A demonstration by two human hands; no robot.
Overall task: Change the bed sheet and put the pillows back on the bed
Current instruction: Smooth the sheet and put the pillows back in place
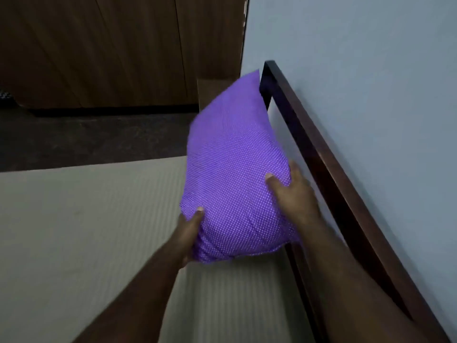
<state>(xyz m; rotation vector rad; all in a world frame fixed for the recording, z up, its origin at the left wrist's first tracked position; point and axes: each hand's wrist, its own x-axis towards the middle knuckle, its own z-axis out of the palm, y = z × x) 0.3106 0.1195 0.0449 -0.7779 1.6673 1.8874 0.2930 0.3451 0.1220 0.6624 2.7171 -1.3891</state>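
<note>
Gripping a plump purple pillow with small white dots [232, 174] from both sides, the person holds it above the pale ribbed sheet covering the mattress [81, 231]. Curled round the pillow's near lower corner, the left hand [189, 233] has its thumb on top. On the pillow's right side the right hand [294, 191] presses with its thumb on the cover, its fingers hidden behind. The pillow's far end is blurred, close to the dark wooden headboard rail [304, 134] running along the blue-grey wall [371, 70].
</note>
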